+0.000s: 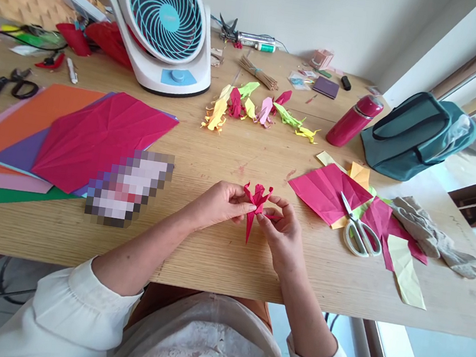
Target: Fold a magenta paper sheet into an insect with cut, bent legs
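A small folded figure of red paper (pixel 254 205), with a long point hanging down, is held just above the wooden table (pixel 208 257) near its front edge. My left hand (pixel 220 203) pinches its left side. My right hand (pixel 282 227) pinches a flap on its right side. Both hands are closed on the figure.
Behind stand several finished paper figures (pixel 257 110) in yellow, green and pink. Stacked coloured sheets (pixel 60 140) lie at left, paper scraps and white-handled scissors (pixel 359 232) at right. A white fan (pixel 166 18), red flask (pixel 354 121), teal bag (pixel 414 133), grey cloth (pixel 430 234) and black scissors (pixel 4 84) ring the table.
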A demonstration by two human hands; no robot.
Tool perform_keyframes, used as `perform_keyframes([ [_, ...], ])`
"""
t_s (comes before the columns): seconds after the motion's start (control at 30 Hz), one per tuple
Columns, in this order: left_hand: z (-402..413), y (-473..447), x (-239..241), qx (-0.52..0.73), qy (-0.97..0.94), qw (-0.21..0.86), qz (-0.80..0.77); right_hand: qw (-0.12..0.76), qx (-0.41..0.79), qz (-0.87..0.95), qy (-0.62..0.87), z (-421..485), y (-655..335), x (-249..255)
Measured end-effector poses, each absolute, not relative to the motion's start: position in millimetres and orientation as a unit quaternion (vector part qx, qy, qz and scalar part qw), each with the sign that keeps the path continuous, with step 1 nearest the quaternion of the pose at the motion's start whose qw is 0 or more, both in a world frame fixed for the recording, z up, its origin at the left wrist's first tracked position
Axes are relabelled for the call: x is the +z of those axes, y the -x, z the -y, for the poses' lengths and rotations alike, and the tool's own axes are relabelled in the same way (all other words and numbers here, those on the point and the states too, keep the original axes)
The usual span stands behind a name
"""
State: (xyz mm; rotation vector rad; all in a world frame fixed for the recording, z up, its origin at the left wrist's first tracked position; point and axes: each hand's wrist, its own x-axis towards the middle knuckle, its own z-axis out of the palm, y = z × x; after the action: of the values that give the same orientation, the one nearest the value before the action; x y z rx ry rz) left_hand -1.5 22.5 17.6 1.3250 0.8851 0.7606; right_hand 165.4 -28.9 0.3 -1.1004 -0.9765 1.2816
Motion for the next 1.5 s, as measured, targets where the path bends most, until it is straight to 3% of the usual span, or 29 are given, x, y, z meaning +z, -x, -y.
perform_keyframes([
  [0.23,-24,3,19,0.339,-0.583,0.622,-0.397,0.551,0.554,0.395,0.482,28,-170,4],
  [0.57,-21,3,16,0.321,-0.64,0.609,-0.34,0.47,0.647,0.377,0.467,26,-178,14],
  [0.87,-17,-2,17,0.322,-0.657,0.599,-0.326,0.546,0.598,0.307,0.5,26,-175,10],
  [1.1,-14,-2,18,0.324,-0.702,0.537,-0.337,0.52,0.627,0.338,0.472,26,-172,12],
  [1.3,-10,-4,23,0.352,-0.772,0.43,-0.309,0.549,0.602,0.3,0.497,24,-175,12],
  [1.5,-9,-3,18,0.383,-0.864,0.215,-0.246,0.529,0.635,0.286,0.485,25,-177,11],
])
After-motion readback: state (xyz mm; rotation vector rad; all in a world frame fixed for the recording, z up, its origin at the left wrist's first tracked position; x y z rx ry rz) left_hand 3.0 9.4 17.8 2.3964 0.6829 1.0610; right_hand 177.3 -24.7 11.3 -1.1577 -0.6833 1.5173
